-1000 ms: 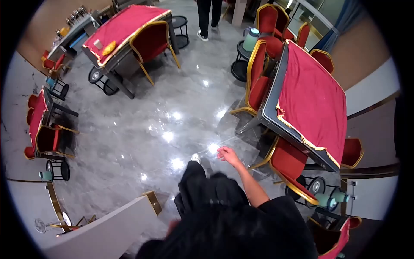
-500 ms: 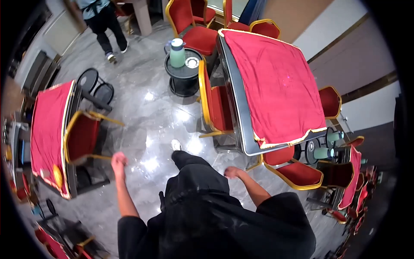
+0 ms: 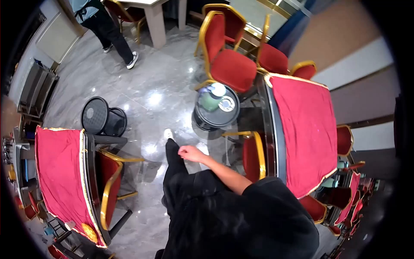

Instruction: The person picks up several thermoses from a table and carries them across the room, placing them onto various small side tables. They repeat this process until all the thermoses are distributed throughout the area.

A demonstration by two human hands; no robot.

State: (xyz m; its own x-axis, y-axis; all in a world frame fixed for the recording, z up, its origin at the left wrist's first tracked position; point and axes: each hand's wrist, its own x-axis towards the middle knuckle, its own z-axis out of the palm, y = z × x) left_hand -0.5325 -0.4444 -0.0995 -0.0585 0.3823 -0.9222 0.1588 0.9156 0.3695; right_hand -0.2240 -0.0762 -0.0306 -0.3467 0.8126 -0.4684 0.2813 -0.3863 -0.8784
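Note:
My right hand [image 3: 191, 153] hangs in front of my body, over my dark trouser leg, with its fingers curled in and nothing showing in them. It touches no furniture. My left hand is out of view. Ahead of me stands a round black side table [image 3: 206, 121], with a green thermos jug [image 3: 210, 102] and a white ashtray-like dish [image 3: 226, 103] on top. To the right is a square table under a red cloth [image 3: 304, 134] with gold trim. Between that table and my hand, a red chair [image 3: 253, 156] with a gold frame is tucked in.
Another red-covered table [image 3: 60, 172] stands at left, with a red chair [image 3: 110, 190] beside it. Black round stands [image 3: 95, 115] are past it. More red chairs [image 3: 233, 71] stand ahead. A person in dark trousers [image 3: 110, 36] is at the upper left. Grey tiled floor [image 3: 142, 82] lies between.
I have stepped forward, so the tables and side table appear nearer and lower. My left hand has dropped out of view. My right hand has swung forward and left across my body.

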